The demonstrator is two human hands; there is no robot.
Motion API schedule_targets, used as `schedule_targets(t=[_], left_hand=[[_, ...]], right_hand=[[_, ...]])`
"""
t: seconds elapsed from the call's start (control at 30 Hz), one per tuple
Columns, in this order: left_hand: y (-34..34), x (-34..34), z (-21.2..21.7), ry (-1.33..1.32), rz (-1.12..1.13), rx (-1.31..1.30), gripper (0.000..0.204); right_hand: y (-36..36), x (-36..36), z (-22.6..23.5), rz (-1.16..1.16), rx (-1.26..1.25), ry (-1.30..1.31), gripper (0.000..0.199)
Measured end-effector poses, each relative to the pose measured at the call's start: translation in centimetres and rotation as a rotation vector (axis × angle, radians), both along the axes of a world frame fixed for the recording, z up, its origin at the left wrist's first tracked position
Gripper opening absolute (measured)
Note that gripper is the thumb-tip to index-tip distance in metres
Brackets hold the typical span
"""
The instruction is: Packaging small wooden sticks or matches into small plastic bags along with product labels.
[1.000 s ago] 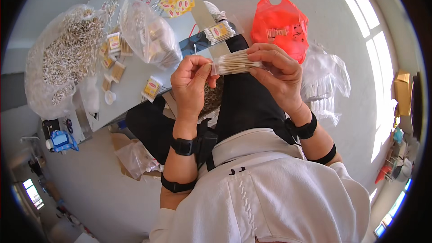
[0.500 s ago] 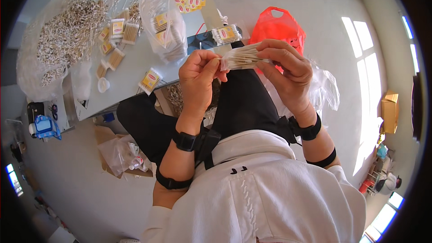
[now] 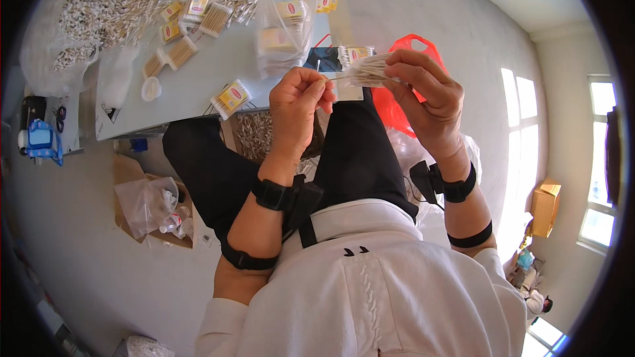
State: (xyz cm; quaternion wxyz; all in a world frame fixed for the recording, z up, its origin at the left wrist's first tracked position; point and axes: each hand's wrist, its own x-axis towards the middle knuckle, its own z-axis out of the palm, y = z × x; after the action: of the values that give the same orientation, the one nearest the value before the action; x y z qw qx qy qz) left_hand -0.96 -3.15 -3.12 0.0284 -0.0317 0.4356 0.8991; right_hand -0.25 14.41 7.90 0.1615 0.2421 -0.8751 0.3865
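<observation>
Above my lap, my right hand grips a small clear packet of cotton swabs, with thumb below and fingers on top. The swabs lie lengthwise and point toward my left hand. That hand's thumb and forefinger are pinched on a thin stick, seemingly a single cotton swab, at the packet's left end. A filled swab packet with a yellow label lies at the table's near edge. Just beyond my hands is another labelled swab packet.
The table bears a big bag of loose swabs, bundled swabs, a round white lid and a clear bag of packets. A red plastic bag is beyond my right knee. An open carton stands on the floor at left.
My left fingers have drawn slightly away from the packet's end, and a thin stick now shows between them and it. The view has shifted, so the table appears further right.
</observation>
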Motion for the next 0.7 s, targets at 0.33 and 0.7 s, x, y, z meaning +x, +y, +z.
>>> schedule_targets(t=[0.33,0.7], left_hand=[[-1.0,-0.8,-3.1,-0.169,-0.005,-0.334,0.009],[-1.9,-1.2,-8.2,-0.276,0.081,-0.616,0.007]], right_hand=[[-0.9,-3.0,-4.1,0.071,0.163,0.027,0.015],[-1.5,-6.0,-11.2,0.137,0.349,-0.072,0.012]])
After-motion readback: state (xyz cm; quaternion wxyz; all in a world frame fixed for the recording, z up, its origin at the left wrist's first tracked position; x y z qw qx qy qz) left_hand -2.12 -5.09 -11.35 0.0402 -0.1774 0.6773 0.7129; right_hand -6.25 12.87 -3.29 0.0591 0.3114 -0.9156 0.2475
